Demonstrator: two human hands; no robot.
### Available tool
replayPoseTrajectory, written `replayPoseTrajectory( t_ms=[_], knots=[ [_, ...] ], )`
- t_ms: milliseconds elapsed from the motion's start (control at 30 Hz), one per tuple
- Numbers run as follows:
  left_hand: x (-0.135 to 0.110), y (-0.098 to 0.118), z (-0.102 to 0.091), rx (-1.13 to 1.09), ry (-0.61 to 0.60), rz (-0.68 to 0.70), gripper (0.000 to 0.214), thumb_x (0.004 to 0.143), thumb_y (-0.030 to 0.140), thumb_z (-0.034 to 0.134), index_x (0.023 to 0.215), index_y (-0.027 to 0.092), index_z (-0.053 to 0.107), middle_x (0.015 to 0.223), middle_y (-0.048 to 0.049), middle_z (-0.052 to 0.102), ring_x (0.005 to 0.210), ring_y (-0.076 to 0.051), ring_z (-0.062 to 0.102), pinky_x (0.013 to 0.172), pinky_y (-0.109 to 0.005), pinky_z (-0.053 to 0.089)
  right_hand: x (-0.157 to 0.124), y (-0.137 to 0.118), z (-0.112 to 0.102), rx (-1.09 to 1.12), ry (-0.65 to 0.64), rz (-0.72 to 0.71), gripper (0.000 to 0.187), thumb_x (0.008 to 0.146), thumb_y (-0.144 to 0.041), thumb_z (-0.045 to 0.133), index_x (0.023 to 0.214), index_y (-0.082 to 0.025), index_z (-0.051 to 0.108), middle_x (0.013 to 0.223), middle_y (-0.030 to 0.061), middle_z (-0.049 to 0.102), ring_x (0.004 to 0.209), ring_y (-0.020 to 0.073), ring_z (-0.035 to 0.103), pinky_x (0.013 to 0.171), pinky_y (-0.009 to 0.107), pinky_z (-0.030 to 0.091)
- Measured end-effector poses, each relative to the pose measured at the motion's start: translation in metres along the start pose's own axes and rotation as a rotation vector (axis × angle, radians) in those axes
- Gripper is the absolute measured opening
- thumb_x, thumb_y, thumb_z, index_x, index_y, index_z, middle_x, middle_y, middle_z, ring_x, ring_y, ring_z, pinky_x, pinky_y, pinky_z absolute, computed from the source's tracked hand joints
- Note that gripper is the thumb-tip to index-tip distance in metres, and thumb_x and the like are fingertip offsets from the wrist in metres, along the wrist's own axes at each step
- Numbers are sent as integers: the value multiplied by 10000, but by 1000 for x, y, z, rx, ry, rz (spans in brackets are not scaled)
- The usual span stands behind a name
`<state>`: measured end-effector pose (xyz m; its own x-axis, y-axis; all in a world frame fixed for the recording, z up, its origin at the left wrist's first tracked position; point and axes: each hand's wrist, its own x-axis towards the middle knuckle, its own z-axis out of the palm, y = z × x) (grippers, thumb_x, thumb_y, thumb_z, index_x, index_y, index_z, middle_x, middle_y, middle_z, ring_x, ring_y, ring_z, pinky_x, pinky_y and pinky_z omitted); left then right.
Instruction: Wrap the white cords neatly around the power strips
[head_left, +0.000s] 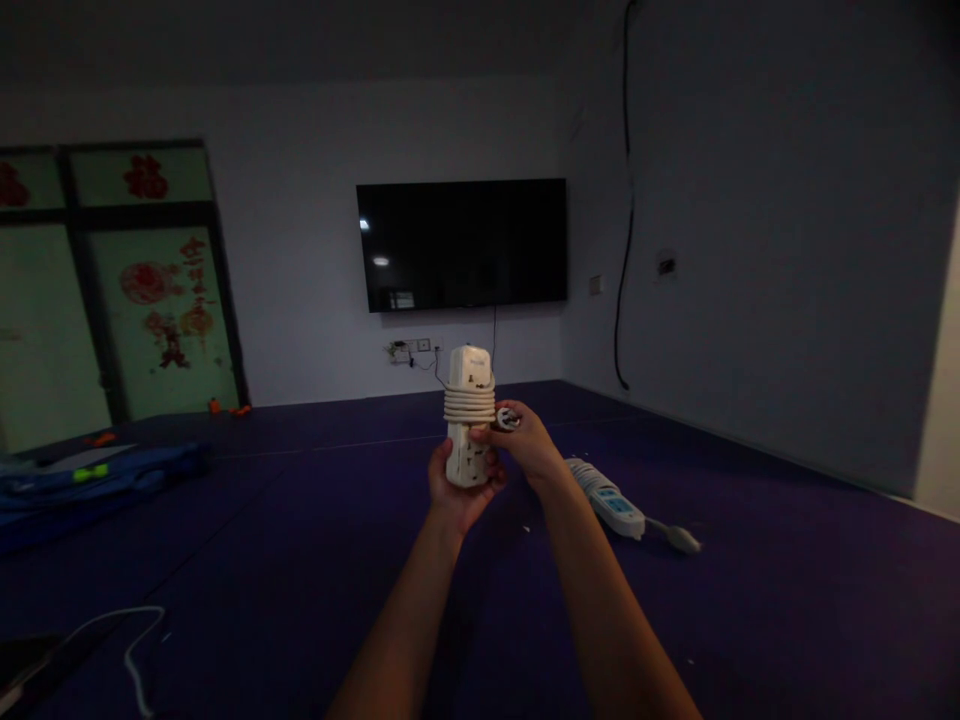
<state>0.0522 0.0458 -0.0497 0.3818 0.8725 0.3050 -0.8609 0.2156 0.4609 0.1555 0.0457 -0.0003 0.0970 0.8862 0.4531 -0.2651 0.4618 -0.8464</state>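
Note:
A white power strip (466,460) stands upright in front of me, its own cord (469,403) wound in several turns round the middle. My left hand (456,500) is closed round its lower end. At its right side is my right hand (529,440), closed, with the thumb touching the strip's face and the white plug (508,419) held by the fingers. To the right, partly behind my right forearm, a second power strip (619,510) with blue sockets lies on the purple surface. Its cord is wound round it too, and its plug (682,540) trails to the right.
The purple surface (300,560) stretches to the walls. Blue cloth (142,480) lies at left, with a white cable (142,612) nearer me. A television (465,245) hangs on the far wall. A black cable (624,270) runs down the right wall.

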Motion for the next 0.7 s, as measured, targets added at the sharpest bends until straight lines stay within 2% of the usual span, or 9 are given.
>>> replayPoseTrajectory(
  t_ms=[133, 367, 433, 600, 700],
  knots=[
    [4, 1, -4, 103, 45, -37, 402, 753, 462, 500, 867, 100, 631, 701, -101, 612, 600, -177, 552, 615, -324, 471, 6, 4, -5, -101, 146, -31, 577, 277, -246, 845, 736, -178, 501, 571, -73, 558, 504, 88, 519, 484, 213, 434],
    [9, -1, -10, 289, 100, -66, 421, 841, 472, 420, 968, 120, 615, 826, -100, 660, 649, -196, 608, 613, -351, 498, 14, 17, -20, -111, 195, 3, 559, 326, -270, 843, 753, -193, 491, 586, -67, 556, 515, 120, 537, 460, 244, 465],
    [12, -6, -13, 308, 92, -113, 453, 854, 493, 392, 995, 123, 611, 848, -102, 667, 664, -206, 623, 616, -355, 503, 17, 21, -27, -150, 211, 64, 536, 353, -251, 843, 751, -192, 489, 581, -66, 556, 498, 118, 539, 440, 236, 460],
    [21, -30, -29, 318, 65, -242, 517, 860, 544, 355, 1064, 131, 589, 872, -109, 677, 709, -235, 653, 658, -385, 503, 20, 31, -53, -308, 183, 332, 438, 467, -192, 814, 726, -197, 462, 562, -61, 566, 468, 106, 556, 437, 218, 466],
    [24, -51, -46, 348, 79, -287, 587, 803, 638, 411, 1108, 160, 567, 866, -93, 679, 707, -231, 660, 668, -385, 495, 18, 40, -73, -389, 164, 387, 389, 481, -152, 805, 683, -191, 474, 552, -37, 589, 508, 123, 590, 477, 231, 491]
  ],
)
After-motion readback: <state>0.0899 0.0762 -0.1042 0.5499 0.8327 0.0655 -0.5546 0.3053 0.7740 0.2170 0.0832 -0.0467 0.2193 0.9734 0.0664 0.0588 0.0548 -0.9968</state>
